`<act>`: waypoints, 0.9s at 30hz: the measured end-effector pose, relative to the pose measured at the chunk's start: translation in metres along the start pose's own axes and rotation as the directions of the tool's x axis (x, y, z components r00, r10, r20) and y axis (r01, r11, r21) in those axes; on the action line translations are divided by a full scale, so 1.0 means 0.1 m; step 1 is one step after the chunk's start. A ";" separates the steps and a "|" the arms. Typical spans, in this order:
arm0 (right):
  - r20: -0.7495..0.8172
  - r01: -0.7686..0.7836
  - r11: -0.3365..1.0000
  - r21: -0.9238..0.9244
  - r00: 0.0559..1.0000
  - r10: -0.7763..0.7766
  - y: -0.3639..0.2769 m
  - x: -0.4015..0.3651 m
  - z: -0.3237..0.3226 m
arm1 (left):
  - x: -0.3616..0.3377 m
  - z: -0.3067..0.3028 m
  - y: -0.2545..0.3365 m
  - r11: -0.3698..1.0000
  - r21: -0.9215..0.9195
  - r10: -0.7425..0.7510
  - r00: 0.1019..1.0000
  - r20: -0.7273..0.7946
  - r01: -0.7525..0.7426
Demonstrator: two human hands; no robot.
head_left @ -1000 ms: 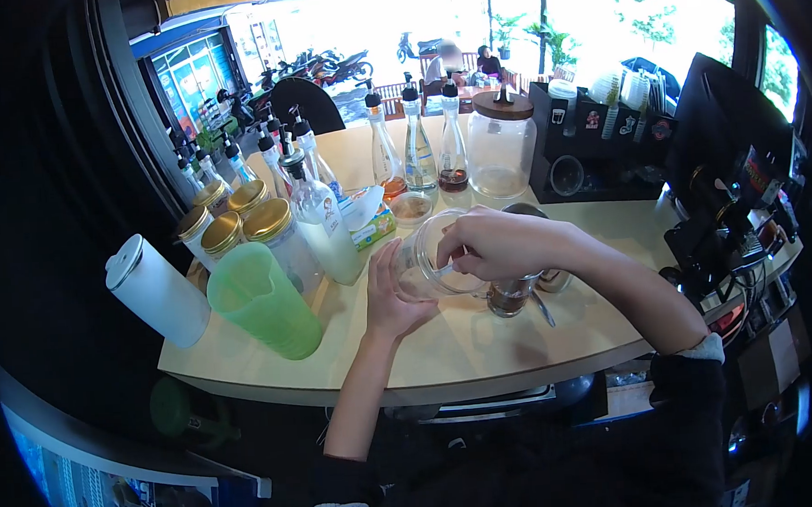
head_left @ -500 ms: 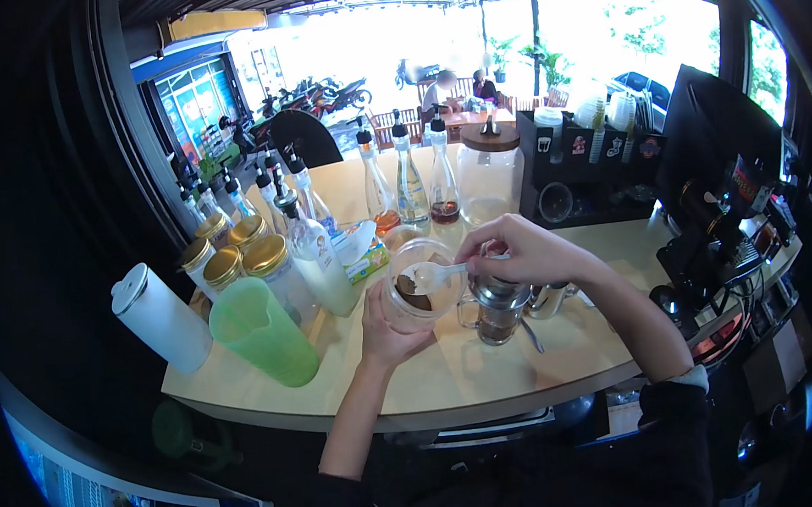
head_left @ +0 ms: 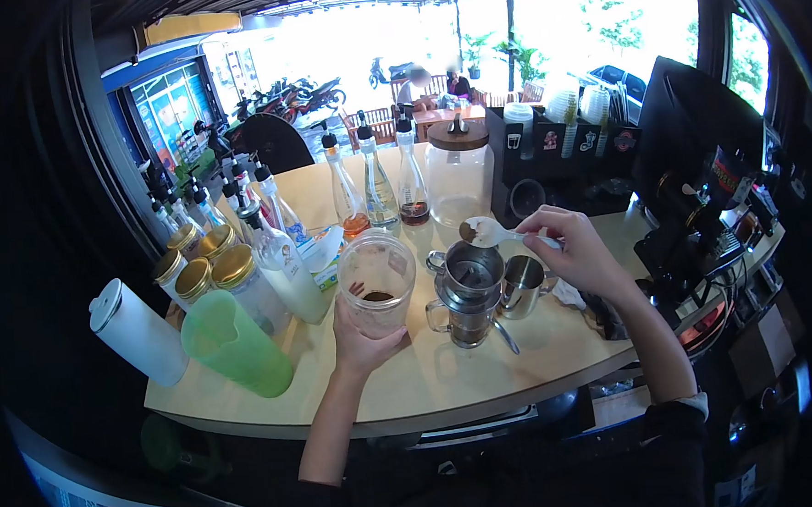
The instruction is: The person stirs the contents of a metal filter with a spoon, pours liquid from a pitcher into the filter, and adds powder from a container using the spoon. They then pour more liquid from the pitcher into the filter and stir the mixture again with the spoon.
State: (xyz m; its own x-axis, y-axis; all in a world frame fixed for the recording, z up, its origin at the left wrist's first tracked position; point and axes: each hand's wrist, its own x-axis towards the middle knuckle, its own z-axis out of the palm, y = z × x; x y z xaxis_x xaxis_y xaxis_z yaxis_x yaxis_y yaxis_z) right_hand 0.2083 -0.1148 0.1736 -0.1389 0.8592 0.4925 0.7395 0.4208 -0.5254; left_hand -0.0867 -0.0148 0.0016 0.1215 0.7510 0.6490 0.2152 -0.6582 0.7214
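Note:
My left hand (head_left: 363,343) is wrapped around a clear jar (head_left: 384,266), with dark brown powder (head_left: 377,296) in its bottom. My right hand (head_left: 573,249) pinches the handle of a white plastic scoop spoon (head_left: 504,235). Brown powder (head_left: 469,232) lies on the spoon's tip, which is over the back rim of a metal drip filter (head_left: 470,287). That filter sits on a glass mug (head_left: 471,331). Right beside it stands a small steel pitcher (head_left: 522,291). A metal spoon handle (head_left: 506,337) leans at the mug's right side.
On the left are a green pitcher (head_left: 236,345), a white canister (head_left: 139,332), gold-lidded jars (head_left: 234,266) and a white bottle (head_left: 287,269). Pump bottles (head_left: 378,186) and a wooden-lidded jar (head_left: 460,177) stand behind. A black cup holder (head_left: 548,159) is at back right.
The spoon has come out of the jar and moved right, over the filter, carrying powder. The jar is tilted less now. The camera view has shifted slightly.

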 end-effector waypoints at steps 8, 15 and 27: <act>-0.064 -0.053 0.991 -0.123 0.997 0.045 0.07 -0.18 0.08 | -0.01 0.00 0.02 0.998 -0.027 -0.054 0.999 -0.006 0.054; -0.067 -0.079 0.993 -0.093 0.995 0.073 0.06 -0.22 0.09 | -0.01 0.01 -0.06 1.000 -0.023 -0.018 1.000 -0.003 0.018; 0.004 -0.090 0.996 0.004 0.996 0.090 -0.03 -0.39 0.11 | -0.02 0.00 -0.01 1.000 0.010 -0.002 1.000 -0.008 0.002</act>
State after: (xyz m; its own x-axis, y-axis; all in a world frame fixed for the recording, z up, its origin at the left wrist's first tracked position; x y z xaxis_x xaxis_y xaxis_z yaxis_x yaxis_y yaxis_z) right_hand 0.2038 -0.1468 0.1482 -0.0743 0.8947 0.4405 0.7467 0.3427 -0.5701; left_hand -0.0867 -0.0155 -0.0006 0.1137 0.7517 0.6496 0.2253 -0.6563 0.7201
